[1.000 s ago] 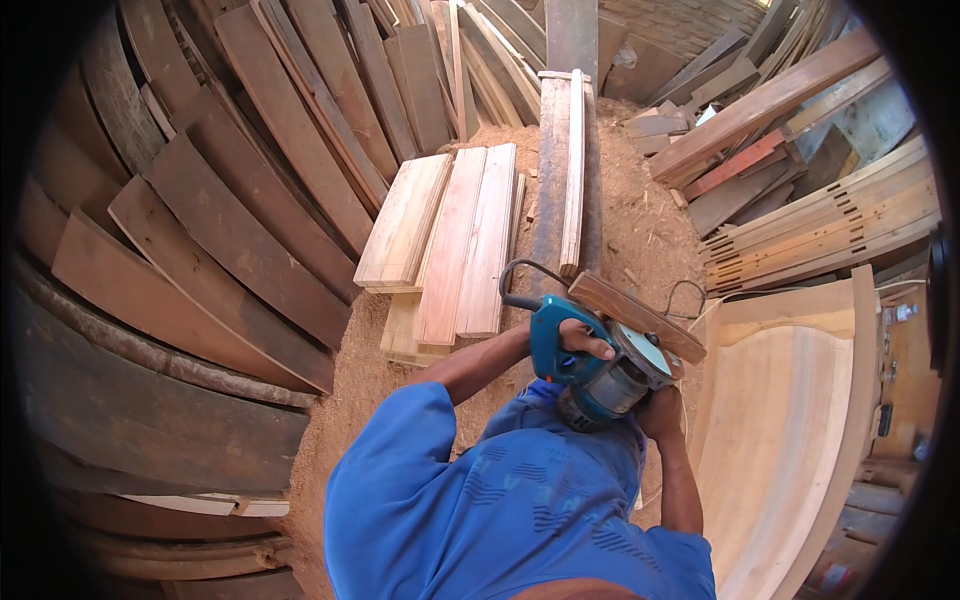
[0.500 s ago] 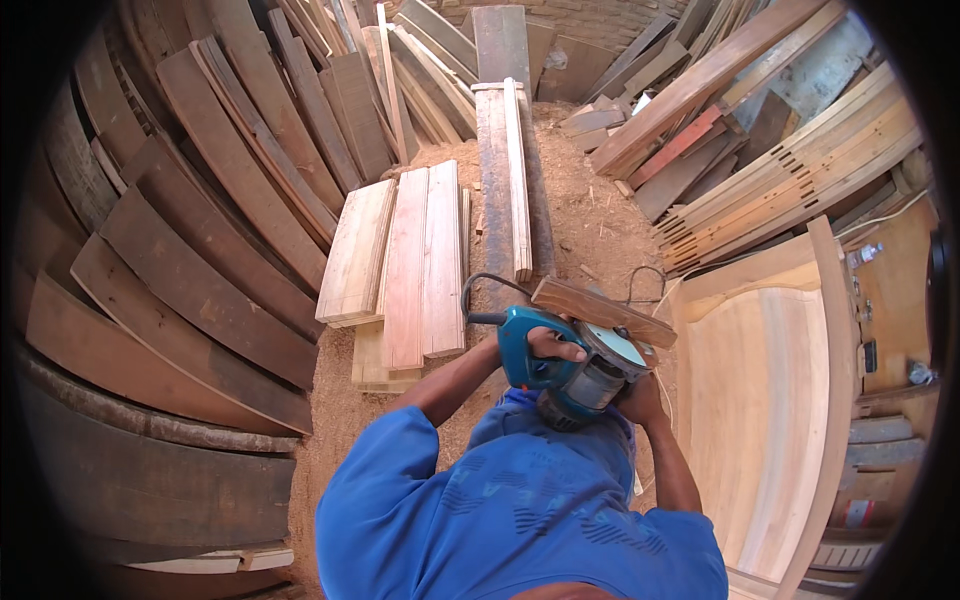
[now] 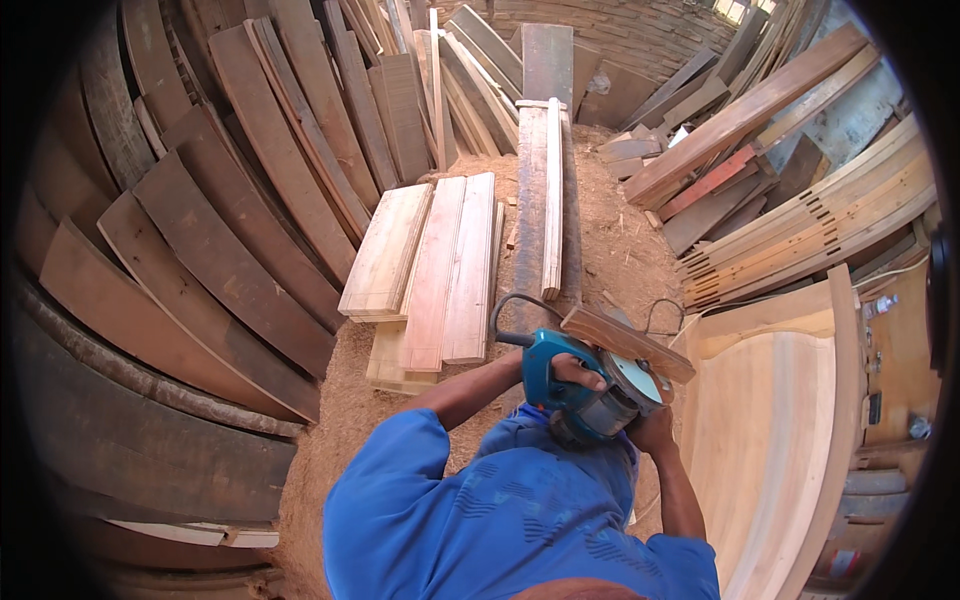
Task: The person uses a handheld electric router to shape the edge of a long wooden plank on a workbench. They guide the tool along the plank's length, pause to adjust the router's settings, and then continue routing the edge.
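A teal power tool that looks like a router (image 3: 585,390), with a D-shaped handle, a round grey body and a pale flat base, is held close against my blue-shirted front. My left hand (image 3: 580,372) is wrapped round its handle, the thumb lying along the top. On the other side my right hand (image 3: 652,430) is closed at the tool's base; most of its fingers are hidden. A brown wooden strip (image 3: 630,343) lies across the base, tilted down to the right. From the handle's left end a black cord (image 3: 497,318) loops upward.
Stacked pale boards (image 3: 450,270) lie left of a long bench plank (image 3: 530,200) bearing a narrow strip (image 3: 553,200). Dark planks (image 3: 230,250) lean along the left. A wooden panel door (image 3: 770,430) stands at right, below slotted timbers (image 3: 820,220). Sawdust (image 3: 620,250) covers the floor.
The whole view has shifted, so the surroundings and the router sit slightly lower and further right. Both hands keep the same hold on the tool.
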### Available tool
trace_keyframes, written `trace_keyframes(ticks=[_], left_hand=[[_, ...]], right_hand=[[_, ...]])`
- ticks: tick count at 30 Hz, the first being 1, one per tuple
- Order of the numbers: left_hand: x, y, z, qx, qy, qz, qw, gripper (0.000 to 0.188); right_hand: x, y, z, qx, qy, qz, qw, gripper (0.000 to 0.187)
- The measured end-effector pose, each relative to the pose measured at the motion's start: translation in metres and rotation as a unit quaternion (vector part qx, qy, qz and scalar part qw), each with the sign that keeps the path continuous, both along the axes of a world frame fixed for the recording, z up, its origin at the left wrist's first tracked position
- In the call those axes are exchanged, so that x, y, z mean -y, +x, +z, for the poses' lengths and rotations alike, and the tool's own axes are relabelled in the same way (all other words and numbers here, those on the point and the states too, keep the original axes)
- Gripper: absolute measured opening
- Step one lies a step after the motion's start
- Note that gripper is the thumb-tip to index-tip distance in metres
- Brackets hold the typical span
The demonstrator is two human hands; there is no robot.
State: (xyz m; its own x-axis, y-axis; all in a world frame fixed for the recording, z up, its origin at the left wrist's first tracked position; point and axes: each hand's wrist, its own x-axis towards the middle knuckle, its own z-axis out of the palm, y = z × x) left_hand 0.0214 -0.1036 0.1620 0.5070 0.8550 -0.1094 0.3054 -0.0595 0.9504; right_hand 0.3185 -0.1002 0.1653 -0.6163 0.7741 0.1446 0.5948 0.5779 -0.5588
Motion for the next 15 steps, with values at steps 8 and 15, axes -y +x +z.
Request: trace_keyframes(ticks=[8,15], left_hand=[[0.000,0.006,-0.006,0.000,-0.010,-0.023,1.000,0.074],[-0.003,0.005,0.013,0.007,-0.024,0.017,1.000,0.073]], right_hand=[[-0.009,0.003,0.005,-0.008,-0.025,0.053,0.998,0.081],[-0.019,-0.005,0.007,-0.077,-0.063,0.104,0.990,0.079]])
